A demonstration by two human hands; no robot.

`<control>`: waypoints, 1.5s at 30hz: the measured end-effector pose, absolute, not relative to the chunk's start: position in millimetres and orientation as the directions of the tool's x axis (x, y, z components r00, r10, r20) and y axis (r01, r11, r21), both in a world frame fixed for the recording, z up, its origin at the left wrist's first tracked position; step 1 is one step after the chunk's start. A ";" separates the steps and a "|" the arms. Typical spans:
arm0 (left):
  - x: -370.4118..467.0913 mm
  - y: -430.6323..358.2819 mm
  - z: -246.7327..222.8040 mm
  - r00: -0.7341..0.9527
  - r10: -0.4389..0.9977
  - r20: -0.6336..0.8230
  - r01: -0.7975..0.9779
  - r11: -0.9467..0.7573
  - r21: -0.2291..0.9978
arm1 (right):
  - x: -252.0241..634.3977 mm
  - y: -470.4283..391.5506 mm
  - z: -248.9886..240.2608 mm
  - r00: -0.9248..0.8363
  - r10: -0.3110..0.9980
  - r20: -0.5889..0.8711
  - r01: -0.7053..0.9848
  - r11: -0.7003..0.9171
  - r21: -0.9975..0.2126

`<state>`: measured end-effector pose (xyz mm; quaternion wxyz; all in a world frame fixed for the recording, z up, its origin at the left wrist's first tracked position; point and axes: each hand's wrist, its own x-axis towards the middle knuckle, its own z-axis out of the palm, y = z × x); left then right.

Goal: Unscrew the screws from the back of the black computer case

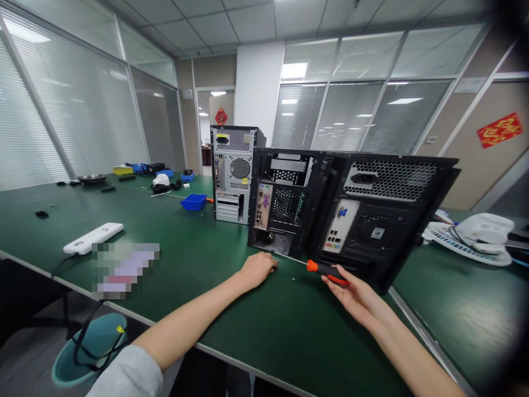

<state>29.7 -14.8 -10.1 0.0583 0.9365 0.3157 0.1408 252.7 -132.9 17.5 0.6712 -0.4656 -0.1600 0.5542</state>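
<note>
My right hand point(353, 295) grips a screwdriver point(328, 271) with an orange and black handle. Its thin shaft points left, towards my left hand point(259, 269). That hand is closed above the table, its fingertips curled near the shaft's tip; whatever lies between them is too small to name. Just behind it stands an open black computer case point(285, 204), its back panel with ports facing me. To its right, a second black computer case point(372, 215) leans at an angle behind my right hand. A taller grey computer tower point(233, 176) stands at the back left.
The green table point(173, 264) carries a white power strip point(94, 238), a blurred-out item point(126, 270) and a blue tray point(194, 202). Small bits lie near my right hand. A white fan point(483, 237) lies at the right. Below the left edge is a teal bucket point(66, 361).
</note>
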 end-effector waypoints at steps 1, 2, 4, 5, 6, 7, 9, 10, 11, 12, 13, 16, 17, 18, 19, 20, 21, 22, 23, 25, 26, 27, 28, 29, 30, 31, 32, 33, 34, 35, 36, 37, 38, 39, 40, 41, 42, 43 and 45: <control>29.3 -15.1 -10.2 0.764 0.603 0.230 0.576 -0.798 0.178 | 253.6 -133.0 17.4 0.341 0.891 -0.298 -0.593 -0.042 -0.804; 28.8 -15.4 -10.2 0.764 0.603 0.229 0.580 -0.798 0.165 | 254.4 -133.2 17.4 0.349 0.891 -0.292 -0.589 -0.034 -0.807; 28.0 -15.7 -10.1 0.762 0.610 0.220 0.589 -0.793 0.158 | 255.4 -133.5 17.4 0.362 0.888 -0.283 -0.583 -0.020 -0.812; 27.5 -15.6 -10.1 0.758 0.615 0.217 0.594 -0.789 0.161 | 255.7 -133.6 17.5 0.367 0.887 -0.280 -0.583 -0.016 -0.813; 26.9 -15.4 -10.2 0.754 0.620 0.218 0.597 -0.785 0.164 | 256.1 -133.8 17.7 0.370 0.887 -0.277 -0.582 -0.011 -0.813; 26.2 -15.0 -10.1 0.748 0.624 0.224 0.601 -0.781 0.171 | 256.5 -133.9 17.9 0.375 0.887 -0.270 -0.580 -0.002 -0.815; 24.3 -13.8 -9.5 0.729 0.637 0.252 0.602 -0.771 0.206 | 257.9 -134.1 18.2 0.389 0.889 -0.241 -0.573 0.029 -0.819; 23.3 -12.9 -8.8 0.715 0.645 0.270 0.596 -0.764 0.248 | 258.7 -134.3 18.3 0.398 0.891 -0.221 -0.567 0.050 -0.822; 22.4 -11.9 -7.7 0.698 0.656 0.287 0.579 -0.753 0.314 | 259.6 -134.6 18.3 0.408 0.891 -0.201 -0.561 0.071 -0.825; 21.5 -10.7 -6.4 0.676 0.672 0.302 0.549 -0.733 0.402 | 260.4 -135.1 18.4 0.417 0.891 -0.180 -0.551 0.090 -0.829; 20.8 -9.5 -4.8 0.652 0.691 0.312 0.503 -0.703 0.503 | 261.0 -135.8 18.5 0.427 0.890 -0.159 -0.539 0.109 -0.835; 19.6 -6.1 -0.6 0.581 0.770 0.262 0.304 -0.504 0.809 | 260.4 -139.3 20.3 0.439 0.895 -0.080 -0.477 0.156 -0.865; 19.4 -5.4 0.3 0.564 0.796 0.220 0.227 -0.406 0.885 | 259.4 -140.9 21.4 0.440 0.897 -0.047 -0.449 0.174 -0.877; 19.3 -5.1 1.0 0.552 0.815 0.173 0.153 -0.303 0.941 | 258.2 -142.5 22.6 0.441 0.897 -0.013 -0.419 0.193 -0.887; 19.1 -5.1 1.4 0.544 0.830 0.127 0.080 -0.202 0.976 | 256.9 -144.0 23.9 0.442 0.897 0.019 -0.391 0.211 -0.896; 18.8 -5.4 1.7 0.536 0.840 0.085 0.014 -0.110 0.994 | 255.5 -145.4 25.1 0.443 0.895 0.048 -0.366 0.230 -0.902; 18.6 -5.9 1.9 0.529 0.847 0.052 -0.044 -0.034 0.998 | 254.4 -146.4 26.1 0.445 0.892 0.074 -0.346 0.248 -0.905; 18.3 -6.6 2.2 0.525 0.851 0.025 -0.093 0.029 0.995 | 253.5 -147.1 26.8 0.447 0.889 0.096 -0.331 0.264 -0.906; 18.0 -7.4 2.6 0.524 0.852 0.001 -0.135 0.081 0.988 | 253.0 -147.6 27.3 0.449 0.886 0.113 -0.321 0.278 -0.905; 17.6 -8.8 3.4 0.530 0.847 -0.030 -0.201 0.160 0.967 | 252.7 -147.7 27.5 0.453 0.880 0.140 -0.307 0.302 -0.903; 17.5 -9.4 3.8 0.536 0.843 -0.040 -0.226 0.188 0.956 | 252.8 -147.6 27.3 0.454 0.878 0.153 -0.301 0.312 -0.901; 17.5 -9.8 4.2 0.541 0.840 -0.047 -0.247 0.212 0.945 | 253.0 -147.6 27.0 0.454 0.876 0.165 -0.294 0.321 -0.900; 17.6 -10.1 4.4 0.544 0.837 -0.055 -0.264 0.233 0.936 | 253.2 -147.6 26.7 0.454 0.873 0.176 -0.287 0.331 -0.899; 17.8 -10.3 4.5 0.545 0.836 -0.062 -0.278 0.250 0.928 | 253.2 -147.8 26.5 0.453 0.872 0.187 -0.281 0.338 -0.898; 18.0 -10.4 4.6 0.544 0.836 -0.067 -0.289 0.262 0.921 | 253.1 -148.1 26.3 0.452 0.870 0.197 -0.274 0.345 -0.898; 18.2 -10.4 4.6 0.543 0.837 -0.070 -0.299 0.270 0.915 | 252.7 -148.5 26.3 0.451 0.868 0.206 -0.266 0.352 -0.898; 18.4 -10.5 4.6 0.542 0.838 -0.071 -0.306 0.275 0.912 | 252.2 -149.0 26.3 0.450 0.867 0.216 -0.258 0.358 -0.898; 18.6 -10.5 4.7 0.540 0.839 -0.070 -0.312 0.277 0.909 | 251.5 -149.5 26.4 0.448 0.865 0.227 -0.249 0.364 -0.897; 18.7 -10.6 4.7 0.538 0.840 -0.069 -0.316 0.277 0.908 | 250.9 -149.9 26.6 0.445 0.863 0.238 -0.240 0.371 -0.897; 18.8 -10.6 4.7 0.536 0.842 -0.068 -0.318 0.276 0.907 | 250.2 -150.2 26.7 0.441 0.862 0.249 -0.232 0.378 -0.896; 18.9 -10.5 4.8 0.532 0.844 -0.066 -0.320 0.273 0.907 | 249.5 -150.3 26.8 0.436 0.861 0.260 -0.226 0.385 -0.895; 18.9 -10.5 4.8 0.529 0.846 -0.064 -0.322 0.270 0.907 | 249.0 -150.3 26.8 0.430 0.861 0.270 -0.219 0.390 -0.894; 19.0 -10.4 4.7 0.526 0.848 -0.061 -0.323 0.266 0.908 | 248.6 -150.1 26.8 0.425 0.861 0.279 -0.213 0.394 -0.894; 19.0 -10.3 4.5 0.525 0.849 -0.058 -0.324 0.261 0.909 | 248.3 -149.7 26.6 0.422 0.860 0.287 -0.206 0.399 -0.894; 19.0 -10.3 4.4 0.524 0.850 -0.055 -0.323 0.258 0.911 | 248.0 -149.3 26.4 0.422 0.858 0.295 -0.198 0.404 -0.893; 18.9 -10.3 4.2 0.523 0.851 -0.052 -0.323 0.254 0.912 | 247.8 -149.0 26.2 0.423 0.854 0.303 -0.188 0.411 -0.892; 18.9 -10.3 4.0 0.523 0.851 -0.049 -0.322 0.251 0.913 | 247.6 -148.8 25.9 0.426 0.849 0.313 -0.177 0.417 -0.891; 19.0 -10.3 3.8 0.522 0.852 -0.046 -0.322 0.247 0.914 | 247.3 -148.9 25.6 0.428 0.844 0.323 -0.164 0.424 -0.891; 19.1 -10.5 3.6 0.513 0.857 -0.046 -0.320 0.240 0.916 | 246.6 -149.7 25.0 0.425 0.835 0.349 -0.130 0.438 -0.890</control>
